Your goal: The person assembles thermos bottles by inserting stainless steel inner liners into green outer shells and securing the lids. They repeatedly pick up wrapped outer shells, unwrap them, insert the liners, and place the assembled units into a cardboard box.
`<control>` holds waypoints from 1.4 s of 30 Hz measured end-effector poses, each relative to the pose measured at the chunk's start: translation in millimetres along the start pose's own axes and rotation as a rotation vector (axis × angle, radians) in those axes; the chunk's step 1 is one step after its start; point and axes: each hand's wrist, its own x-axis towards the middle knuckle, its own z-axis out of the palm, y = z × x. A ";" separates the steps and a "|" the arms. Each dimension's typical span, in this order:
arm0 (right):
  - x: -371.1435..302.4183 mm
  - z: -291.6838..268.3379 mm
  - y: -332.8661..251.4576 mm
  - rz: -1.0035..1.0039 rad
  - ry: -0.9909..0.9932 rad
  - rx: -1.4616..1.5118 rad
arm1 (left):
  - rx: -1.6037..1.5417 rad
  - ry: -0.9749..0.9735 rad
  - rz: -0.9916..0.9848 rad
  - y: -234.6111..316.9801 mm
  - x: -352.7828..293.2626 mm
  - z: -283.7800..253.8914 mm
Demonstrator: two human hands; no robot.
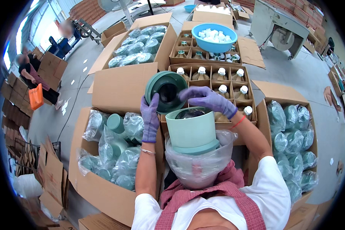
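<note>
My left hand (150, 119), in a purple glove, grips the rim of a round dark-green lid (165, 92). The lid is tilted so its dark round hollow shows. My right hand (209, 100), also gloved, is beside the lid and above a pale-green cylindrical container (191, 130). Its fingers are stretched out, with the tips blurred; whether they touch the lid I cannot tell. The container stands open at the top, a dark shiny interior partly showing, and its darker green base rests in a crumpled clear plastic bag (197, 168) against my apron.
Left of me, a carton (115, 209) holds bagged green containers; another (291, 153) stands at right. Ahead, a divided carton (230, 92) holds white-capped bottles. Behind it, a blue basin (214, 38) of white caps sits on a carton of bottles. Another person (36, 78) carries an orange bag.
</note>
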 end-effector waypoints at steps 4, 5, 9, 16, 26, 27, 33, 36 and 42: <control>7.7 10.4 -3.0 -0.514 0.427 -0.773 | 0.372 -0.048 0.149 35.0 -5.4 42.0; 5.2 6.7 -3.0 -0.275 0.370 -0.719 | 0.299 -0.036 0.146 45.7 -8.4 48.9; -14.7 -13.5 13.7 0.025 0.521 0.041 | 0.531 -0.110 0.294 57.5 -0.4 45.1; -39.8 -2.6 36.6 -0.112 0.290 0.317 | 0.473 -0.765 0.543 49.9 0.2 37.6; -33.3 8.2 89.1 -0.218 0.278 0.631 | 0.518 -0.712 0.536 46.6 -32.7 43.4; -24.1 9.5 93.5 -0.273 0.143 0.807 | 0.717 -0.655 0.793 40.1 -38.9 51.3; -6.2 46.1 106.6 -0.205 0.221 1.299 | 1.066 -0.409 0.663 66.0 -70.8 88.7; -39.7 27.2 82.6 -0.240 0.404 0.538 | 0.596 -0.625 0.466 35.0 -39.6 37.6; -79.5 80.0 -74.4 -0.634 0.346 -1.178 | -0.242 -0.710 -0.332 6.7 -60.1 27.5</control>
